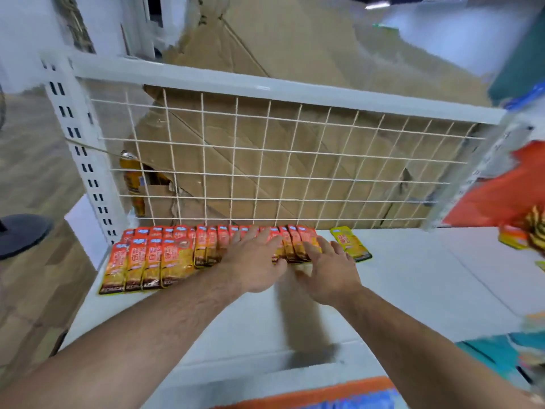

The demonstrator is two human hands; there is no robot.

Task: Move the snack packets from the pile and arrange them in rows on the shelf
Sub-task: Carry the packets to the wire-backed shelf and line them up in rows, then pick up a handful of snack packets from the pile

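Up against the wire mesh [265, 160] at the back of the white shelf [413, 290], your red snack packets [206, 246] lie in a long overlapping line, and both hands are right on top of it! Your left hand [253, 261] lies flat across the middle of that line, fingers straight and fanned out, grip wide open, nothing pinched, just resting on the packs. Your right hand [330, 270] sits just beside it at the line's right end, fingers likewise stretched and spread, grip open, fingertips touching the last few packets. Over at the left, a second, shorter front row [141, 267] of the same red packs lies flat, overlapping the lower edge of the back line. Just right of your right hand, one yellow packet [351, 243] lies alone on the shelf, apart from the reds. At the far right edge, blurred, a pile [519, 231] of orange and yellow packs shows. Behind the mesh, flattened cardboard [280, 48] fills the background.
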